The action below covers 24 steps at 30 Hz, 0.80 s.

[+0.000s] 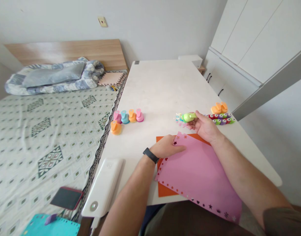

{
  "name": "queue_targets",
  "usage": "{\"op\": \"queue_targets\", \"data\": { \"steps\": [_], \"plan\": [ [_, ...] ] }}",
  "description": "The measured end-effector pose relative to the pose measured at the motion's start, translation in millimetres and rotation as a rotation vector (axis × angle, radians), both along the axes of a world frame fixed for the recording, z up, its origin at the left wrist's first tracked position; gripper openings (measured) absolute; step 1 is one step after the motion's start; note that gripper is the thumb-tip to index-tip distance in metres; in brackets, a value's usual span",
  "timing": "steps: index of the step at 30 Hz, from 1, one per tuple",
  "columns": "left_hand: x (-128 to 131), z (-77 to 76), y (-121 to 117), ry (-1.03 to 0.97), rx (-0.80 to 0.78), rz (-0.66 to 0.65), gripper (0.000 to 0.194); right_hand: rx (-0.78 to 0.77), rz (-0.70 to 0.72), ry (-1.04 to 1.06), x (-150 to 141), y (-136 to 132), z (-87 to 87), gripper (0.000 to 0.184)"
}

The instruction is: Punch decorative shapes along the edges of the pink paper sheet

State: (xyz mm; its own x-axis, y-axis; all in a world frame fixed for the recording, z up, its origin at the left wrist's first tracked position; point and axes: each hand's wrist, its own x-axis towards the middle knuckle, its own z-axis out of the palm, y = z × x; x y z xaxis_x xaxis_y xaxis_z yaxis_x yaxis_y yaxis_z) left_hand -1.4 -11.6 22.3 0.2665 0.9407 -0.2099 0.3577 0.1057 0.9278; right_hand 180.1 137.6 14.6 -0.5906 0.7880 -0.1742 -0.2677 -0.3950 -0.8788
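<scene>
My right hand (201,126) is closed around a lime-green craft punch (189,117), held just above small paper cutouts (179,118) scattered on the table. A pink sheet of paper (197,167) with shapes punched along its edges lies tilted toward my lap. My left hand (167,146) grips the sheet's upper left edge, thumb on top and the other fingers partly hidden. Under the pink sheet, an orange sheet (166,190) shows at the corners and left side.
Several craft punches (132,116) stand at the table's left. Orange punches (219,108) and a row of small colourful punches (222,118) sit at the right. A white power bank (103,186) with a cable lies at the left edge, beside the bed (66,114).
</scene>
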Motion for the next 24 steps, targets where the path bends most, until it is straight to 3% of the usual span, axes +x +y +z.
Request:
{"op": "queue_targets", "data": {
  "steps": [7, 11, 15, 18, 21, 24],
  "plan": [
    [-1, -3.6, -1, 0.030, -0.002, 0.044, 0.035, 0.125, 0.110, -0.085, -7, -13, 14.9, 0.037],
    [-2, -5.6, -1, 0.042, -0.007, 0.043, 0.038, 0.223, 0.141, -0.139, -21, -24, 36.6, 0.043],
    [-3, -6.7, -1, 0.092, -0.004, 0.039, 0.040, 0.428, 0.192, -0.242, -39, -34, 62.7, 0.051],
    [-3, -7.6, -2, 0.111, 0.021, 0.034, 0.037, 0.533, 0.259, -0.315, -57, -45, 79.1, 0.048],
    [-3, -8.3, -3, 0.111, 0.044, 0.040, 0.035, 0.531, 0.341, -0.336, -81, -58, 87.0, 0.039],
    [-2, -7.3, -3, 0.129, 0.050, 0.058, 0.032, 0.459, 0.415, -0.356, -114, -74, 83.9, 0.033]
  ]
}}
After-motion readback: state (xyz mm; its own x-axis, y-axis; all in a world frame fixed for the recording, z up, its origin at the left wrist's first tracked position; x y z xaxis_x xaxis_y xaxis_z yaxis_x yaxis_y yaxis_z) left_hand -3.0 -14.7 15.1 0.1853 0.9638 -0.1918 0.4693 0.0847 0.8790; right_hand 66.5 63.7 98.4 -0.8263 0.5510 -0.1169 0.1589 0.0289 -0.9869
